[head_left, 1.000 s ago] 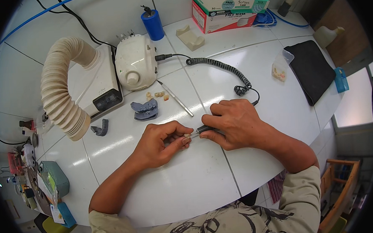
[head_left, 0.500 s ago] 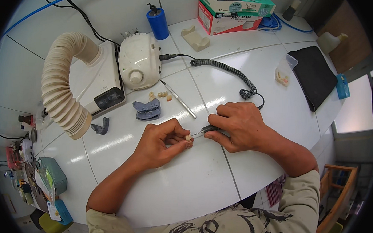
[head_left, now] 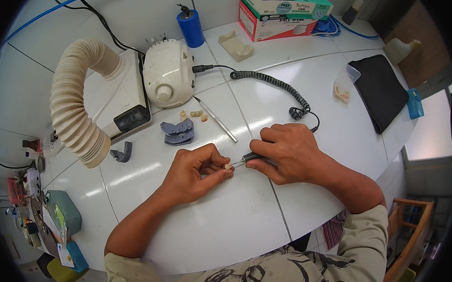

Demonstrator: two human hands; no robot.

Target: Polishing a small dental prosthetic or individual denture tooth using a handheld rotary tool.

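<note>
Head view: left hand nearly closed, tooth-like piece pinched in fingertips; right hand wrapped round handpiece, bit pointing at piece. Piece seems light, stiff, chippable; I would hold by sides. Beyond, grey dental model on surface.

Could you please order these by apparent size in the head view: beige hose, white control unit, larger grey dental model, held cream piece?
Largest to smallest:
1. Beige hose
2. White control unit
3. Larger grey dental model
4. Held cream piece
</note>
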